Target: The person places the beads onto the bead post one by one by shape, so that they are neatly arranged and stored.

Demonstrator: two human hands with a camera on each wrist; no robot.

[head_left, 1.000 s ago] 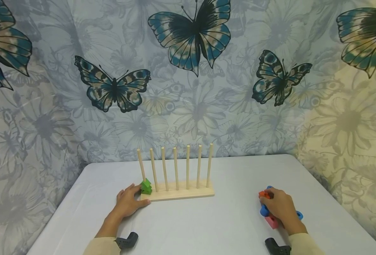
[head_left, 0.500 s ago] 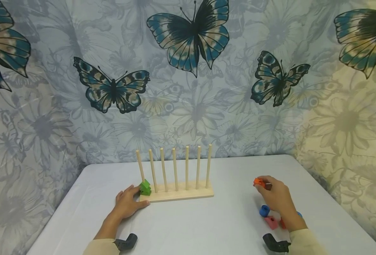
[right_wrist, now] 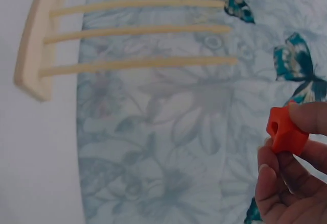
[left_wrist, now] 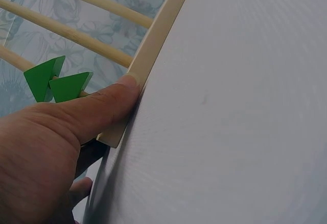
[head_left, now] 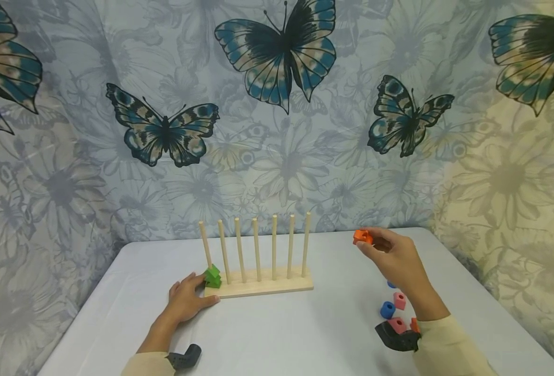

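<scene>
A wooden peg rack [head_left: 269, 286] with several upright dowels stands on the white table. Two green triangular beads [head_left: 213, 277] sit at the bottom of its leftmost dowel. My left hand [head_left: 185, 303] grips the left end of the base. In the left wrist view its thumb [left_wrist: 110, 101] presses the front edge; the other fingers are mostly hidden. To the right of the rack, my right hand [head_left: 399, 261] is raised above the table. It pinches an orange star-shaped bead [head_left: 362, 237] between thumb and fingers. The right wrist view shows a hole in this bead [right_wrist: 286, 132].
Loose beads lie under my right forearm: a blue one [head_left: 387, 310], a pink one [head_left: 400, 300], another pink one [head_left: 397, 325] and partly hidden others. Butterfly-print fabric [head_left: 291, 156] hangs behind the table. Black mounts [head_left: 186, 357] stick out from both wrists.
My right hand has picked the orange bead from the loose beads, lifting it up and leftward. More of the loose beads now show. The left hand stays on the rack.
</scene>
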